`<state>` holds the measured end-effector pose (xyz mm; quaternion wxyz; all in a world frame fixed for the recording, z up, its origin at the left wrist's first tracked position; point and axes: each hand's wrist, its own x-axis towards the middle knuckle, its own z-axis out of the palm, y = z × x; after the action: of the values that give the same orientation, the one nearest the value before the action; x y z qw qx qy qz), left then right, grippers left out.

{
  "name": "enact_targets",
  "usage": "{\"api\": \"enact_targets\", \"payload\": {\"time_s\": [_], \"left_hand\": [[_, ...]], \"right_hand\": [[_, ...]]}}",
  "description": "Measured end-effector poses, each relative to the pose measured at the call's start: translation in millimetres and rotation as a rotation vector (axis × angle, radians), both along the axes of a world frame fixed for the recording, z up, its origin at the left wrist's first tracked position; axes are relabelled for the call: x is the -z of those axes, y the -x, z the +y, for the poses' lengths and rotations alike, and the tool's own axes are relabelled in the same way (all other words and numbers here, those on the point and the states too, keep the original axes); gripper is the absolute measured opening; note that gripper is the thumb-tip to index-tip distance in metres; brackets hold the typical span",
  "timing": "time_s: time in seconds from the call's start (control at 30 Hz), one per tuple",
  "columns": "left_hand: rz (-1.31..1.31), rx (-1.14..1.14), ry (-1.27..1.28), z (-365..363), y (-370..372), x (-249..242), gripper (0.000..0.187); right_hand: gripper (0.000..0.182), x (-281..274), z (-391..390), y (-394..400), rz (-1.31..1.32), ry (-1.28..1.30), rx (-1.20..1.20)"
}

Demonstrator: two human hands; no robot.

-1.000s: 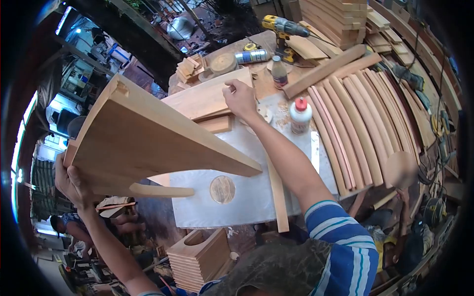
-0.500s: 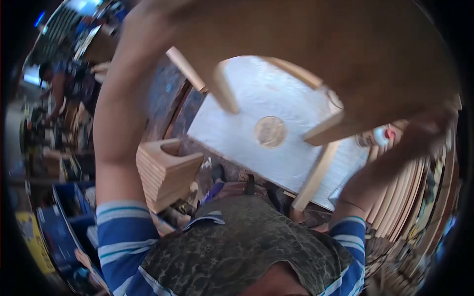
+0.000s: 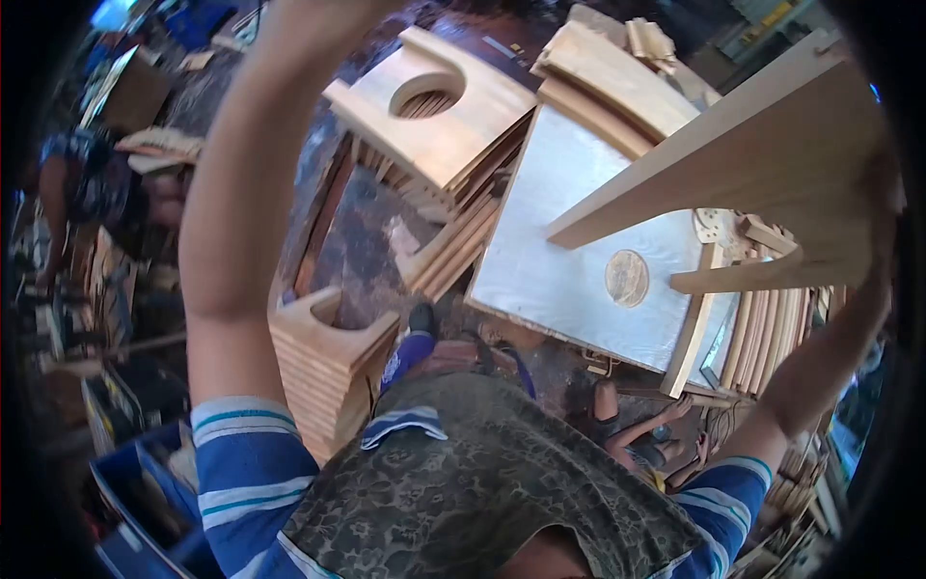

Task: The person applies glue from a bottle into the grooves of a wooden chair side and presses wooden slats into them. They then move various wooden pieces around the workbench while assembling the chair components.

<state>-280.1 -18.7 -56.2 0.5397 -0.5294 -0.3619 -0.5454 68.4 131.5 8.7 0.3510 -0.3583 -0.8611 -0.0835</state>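
Note:
A large pale wooden panel with a curved cut-out [image 3: 743, 164] is raised at the right, tilted, its two legs pointing toward the table. My right hand [image 3: 883, 188] grips its far right side; the fingers are dark and partly hidden. My left hand [image 3: 333, 14] is at the top edge of the view, apart from the panel, its fingers cut off. Below the panel lies a silvery-white board [image 3: 550, 183] with a round wooden disc [image 3: 627, 278] on it. A wooden strip [image 3: 693, 323] crosses the board's right part.
Stacked cut-out panels [image 3: 482, 96] stand beyond the board's left. Another notched stack [image 3: 323, 362] is by my left side. Curved slats [image 3: 767, 338] line the right. A blue bin [image 3: 159, 482] stands lower left. One person [image 3: 72, 193] is at left; another person's arm [image 3: 646, 429] shows below the table.
The panel has swung from overhead to the right and tilted on edge, with my right hand on it. My left hand is now apart from it. More stacked panels show.

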Motion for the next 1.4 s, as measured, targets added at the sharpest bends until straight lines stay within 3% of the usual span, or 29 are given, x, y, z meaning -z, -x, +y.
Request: {"api": "enact_targets", "payload": {"time_s": [0.03,0.07,0.2,0.27,0.37,0.4,0.47,0.5,0.57,0.6,0.67,0.7,0.8,0.87,0.97,1.03,1.2,1.27,1.3,1.33,1.4], "left_hand": [[-0.261,0.122,0.358,-17,47,20,0.030],[-0.502,0.241,0.724,-35,105,57,0.038],[-1.026,0.378,0.858,-38,134,185,0.049],[-1.063,0.392,0.963,-25,128,228,0.047],[-0.733,0.376,1.047,41,127,244,0.049],[-0.597,0.359,1.076,74,130,239,0.050],[-0.303,0.360,0.985,155,130,231,0.052],[-0.241,0.379,0.958,199,127,226,0.052],[0.036,0.338,0.940,294,122,219,0.072],[0.034,0.377,0.929,339,115,222,0.072],[0.347,0.075,1.095,424,97,231,0.102],[0.358,0.120,1.090,460,90,240,0.102],[0.683,-0.204,1.336,532,44,243,0.099],[0.843,-0.326,1.325,565,15,250,0.092],[0.872,-0.206,1.300,647,-17,289,0.081],[0.944,-0.218,1.293,680,-28,306,0.075],[1.043,-0.276,1.437,682,-48,299,0.068],[1.023,-0.236,1.522,689,-48,301,0.095],[0.992,-0.067,1.476,700,-42,311,0.159],[1.012,-0.068,1.474,700,-45,313,0.159],[1.047,-0.053,1.390,698,-44,314,0.138]], "right_hand": [[0.051,9,46,-32,0.080,0.035,-0.187],[0.055,13,-2,8,0.235,0.060,0.123],[0.052,28,-23,41,0.281,-0.210,0.256],[0.049,27,-15,41,0.270,-0.317,0.266],[0.069,31,-18,30,0.072,-0.419,0.283],[0.070,32,-24,30,0.125,-0.418,0.220],[0.065,35,-20,9,0.306,-0.240,0.020],[0.060,39,-28,15,0.228,-0.335,0.094],[0.056,39,-37,20,0.128,-0.453,0.194],[0.069,30,-41,7,0.102,-0.358,0.086],[0.096,7,-44,-19,0.056,-0.155,-0.126],[0.109,2,-44,-22,0.044,-0.041,-0.215],[0.113,-2,-36,-6,-0.086,-0.011,-0.265],[0.106,-3,-47,8,-0.021,-0.010,-0.071],[0.099,-22,-42,18,-0.258,0.053,-0.043],[0.093,-28,-50,18,-0.327,0.167,0.010],[0.088,-20,-68,31,-0.228,0.121,0.143],[0.085,-18,-66,31,-0.201,0.118,0.153],[0.083,-16,-68,31,-0.188,0.110,0.165],[0.081,-9,-73,30,-0.176,0.097,0.182],[0.077,-11,-77,29,-0.162,0.080,0.195]]}}
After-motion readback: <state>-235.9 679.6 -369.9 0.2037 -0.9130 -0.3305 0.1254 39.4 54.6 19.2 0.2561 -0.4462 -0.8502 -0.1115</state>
